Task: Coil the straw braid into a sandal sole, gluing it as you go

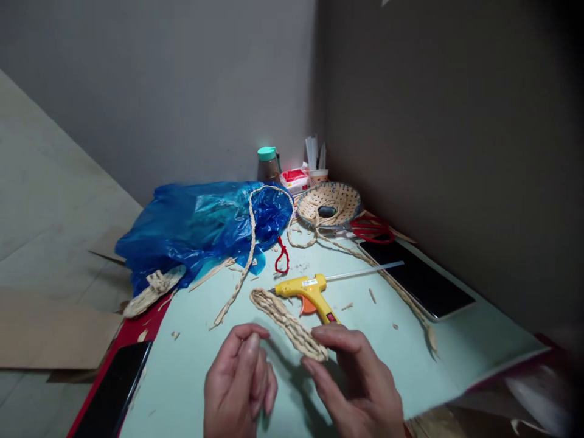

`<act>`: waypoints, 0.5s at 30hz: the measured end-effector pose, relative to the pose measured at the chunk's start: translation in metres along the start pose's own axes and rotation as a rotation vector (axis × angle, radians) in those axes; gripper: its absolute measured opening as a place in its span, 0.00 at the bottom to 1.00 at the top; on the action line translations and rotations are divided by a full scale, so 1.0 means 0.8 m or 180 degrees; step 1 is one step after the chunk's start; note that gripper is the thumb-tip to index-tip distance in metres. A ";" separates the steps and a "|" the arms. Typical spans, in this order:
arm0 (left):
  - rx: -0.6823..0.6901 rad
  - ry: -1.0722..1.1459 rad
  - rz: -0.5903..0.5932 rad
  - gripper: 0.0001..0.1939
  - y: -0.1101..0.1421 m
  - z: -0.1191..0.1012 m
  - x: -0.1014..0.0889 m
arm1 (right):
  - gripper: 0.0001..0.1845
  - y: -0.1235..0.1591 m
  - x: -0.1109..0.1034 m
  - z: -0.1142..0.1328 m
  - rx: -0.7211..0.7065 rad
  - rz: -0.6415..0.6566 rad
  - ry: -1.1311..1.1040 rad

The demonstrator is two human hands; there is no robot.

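My right hand (pixel 358 377) pinches the near end of a small sole-shaped piece of coiled straw braid (pixel 289 322) between thumb and fingers. The piece slants up and left above the table. My left hand (pixel 241 377) is beside it, apart from the braid, fingers curled in and thumb against the index finger; nothing shows in it. Just beyond the braided piece lies a yellow glue gun (pixel 314 289) with an orange trigger and a clear glue stick (pixel 365 271) in its back. Its nozzle is close to the piece's far end.
Behind are a blue plastic bag (pixel 201 219), a woven basket (pixel 331 201), red-handled scissors (pixel 371 228) and a green-lidded jar (pixel 268 163). A long straw braid (pixel 250 243) loops across the table. A tablet (pixel 420 277) lies right, a black phone (pixel 114 389) left, near another straw piece (pixel 155 292).
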State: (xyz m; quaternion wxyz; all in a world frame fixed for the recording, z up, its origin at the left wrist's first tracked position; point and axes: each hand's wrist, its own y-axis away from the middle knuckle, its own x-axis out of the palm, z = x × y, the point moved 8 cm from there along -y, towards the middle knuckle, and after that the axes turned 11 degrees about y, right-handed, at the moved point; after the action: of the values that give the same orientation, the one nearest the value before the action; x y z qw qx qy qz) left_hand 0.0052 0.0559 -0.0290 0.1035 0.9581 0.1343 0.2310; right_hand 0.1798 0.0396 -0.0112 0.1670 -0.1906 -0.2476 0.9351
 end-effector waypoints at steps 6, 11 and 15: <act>-0.0223 0.0292 0.0283 0.15 0.006 0.008 0.018 | 0.16 0.015 0.008 0.011 -0.0140 -0.0205 -0.0210; -0.0303 0.0368 0.0213 0.18 0.009 0.013 0.016 | 0.12 0.022 0.014 0.011 0.0093 -0.0262 -0.0271; -0.0183 0.0223 0.0134 0.22 0.008 0.011 0.010 | 0.09 0.022 0.015 0.010 0.0255 -0.0205 -0.0409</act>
State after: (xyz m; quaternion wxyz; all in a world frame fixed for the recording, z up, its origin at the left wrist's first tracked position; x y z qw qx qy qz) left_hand 0.0178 0.0513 -0.0318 0.1213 0.9487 0.1109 0.2702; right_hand 0.1619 0.0269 -0.0176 0.1882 -0.1153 -0.2262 0.9487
